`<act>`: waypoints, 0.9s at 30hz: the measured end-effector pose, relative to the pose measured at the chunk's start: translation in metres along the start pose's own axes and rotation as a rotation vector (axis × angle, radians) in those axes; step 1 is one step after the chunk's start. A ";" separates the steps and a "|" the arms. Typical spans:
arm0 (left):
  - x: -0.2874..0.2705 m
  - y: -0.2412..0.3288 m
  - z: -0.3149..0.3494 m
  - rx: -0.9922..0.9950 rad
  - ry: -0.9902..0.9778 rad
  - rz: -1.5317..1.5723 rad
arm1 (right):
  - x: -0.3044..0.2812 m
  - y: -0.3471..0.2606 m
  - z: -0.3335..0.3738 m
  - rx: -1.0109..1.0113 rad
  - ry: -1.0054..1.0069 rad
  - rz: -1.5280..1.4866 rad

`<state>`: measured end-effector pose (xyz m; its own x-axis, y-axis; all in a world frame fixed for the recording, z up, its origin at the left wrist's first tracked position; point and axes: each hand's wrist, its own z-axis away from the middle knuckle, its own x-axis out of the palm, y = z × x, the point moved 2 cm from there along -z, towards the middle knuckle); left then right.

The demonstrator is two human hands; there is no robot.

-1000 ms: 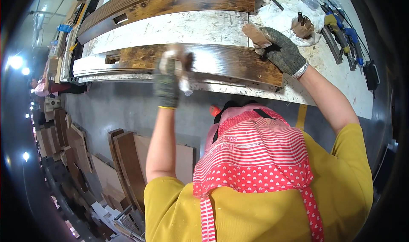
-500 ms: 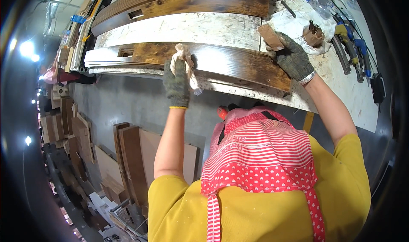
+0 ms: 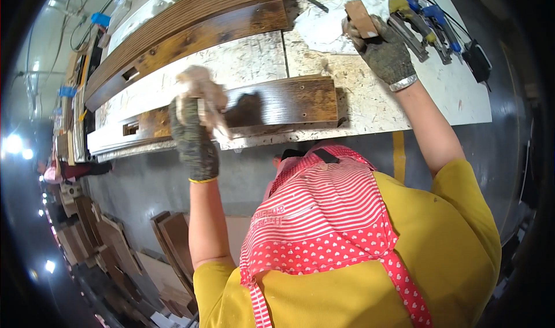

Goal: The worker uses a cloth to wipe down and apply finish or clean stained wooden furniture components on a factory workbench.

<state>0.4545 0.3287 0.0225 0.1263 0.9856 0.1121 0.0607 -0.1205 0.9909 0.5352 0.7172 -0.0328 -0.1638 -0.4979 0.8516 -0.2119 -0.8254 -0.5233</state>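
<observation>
My left hand [image 3: 196, 146], in a dark knitted work glove, is closed around a pale, crumpled rag [image 3: 202, 91]. The rag is blurred and seems slightly raised over a dark-stained wooden board [image 3: 283, 102], on which a dark shadow falls. This board lies along the near edge of the bench and has a rectangular slot towards its left end. Gloved as well, my right hand [image 3: 390, 56] grips a small brown rectangular block [image 3: 361, 19]. It is held above the bench, beyond the board's right end and beside a spread white cloth [image 3: 324, 30].
Grooved, stained boards [image 3: 225, 21] lie farther back on the paint-marked white bench [image 3: 370, 105]. Nail guns [image 3: 413, 24] with hoses lie at the right, near a dark stick [image 3: 316, 4]. Panels [image 3: 115, 241] lean at lower left. Another person [image 3: 63, 171] is far left.
My head view has shifted. My right hand has drawn away from the board's end with the block, now hiding the brown cup. The rag appears to have lifted off the board.
</observation>
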 end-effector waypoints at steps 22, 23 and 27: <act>-0.204 0.023 -0.098 0.072 -0.218 -1.751 | -0.031 0.048 0.099 0.114 0.177 0.003; -0.223 0.020 -0.095 0.021 -0.226 -1.819 | -0.029 0.050 0.099 0.109 0.183 0.000; -0.261 0.005 -0.104 -0.161 -0.180 -1.997 | -0.019 0.058 0.097 -0.008 0.279 0.002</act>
<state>0.3186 0.0836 0.0061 0.0860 -0.3274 -0.9410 0.1432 0.9387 -0.3135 0.6194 0.6530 -0.0763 -0.4233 -0.4059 0.8100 -0.2188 -0.8218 -0.5262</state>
